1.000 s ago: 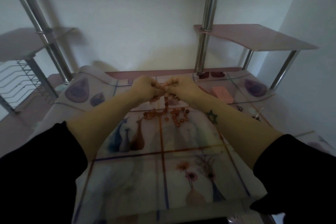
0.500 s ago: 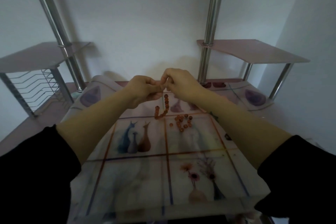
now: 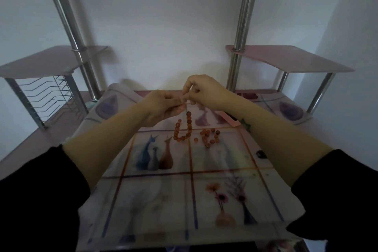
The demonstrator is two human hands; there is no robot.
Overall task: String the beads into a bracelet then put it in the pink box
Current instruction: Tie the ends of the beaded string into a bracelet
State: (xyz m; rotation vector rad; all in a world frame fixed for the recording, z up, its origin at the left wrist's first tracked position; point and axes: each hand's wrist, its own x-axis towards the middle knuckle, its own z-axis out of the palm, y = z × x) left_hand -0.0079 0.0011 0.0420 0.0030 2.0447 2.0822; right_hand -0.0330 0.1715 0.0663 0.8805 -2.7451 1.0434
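Behind right forearm (image 3: 257,113), pink box (image 3: 231,121), partly hidden

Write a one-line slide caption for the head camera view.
The left hand and right hand pinch the top of a part-strung bead strand, curving down beside loose beads on the patterned tablecloth.

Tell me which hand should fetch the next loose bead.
Right, probably. The loose beads lie on the cloth right of the hanging strand, nearer the right hand. The left hand pinches the strand's top and could hold it alone.
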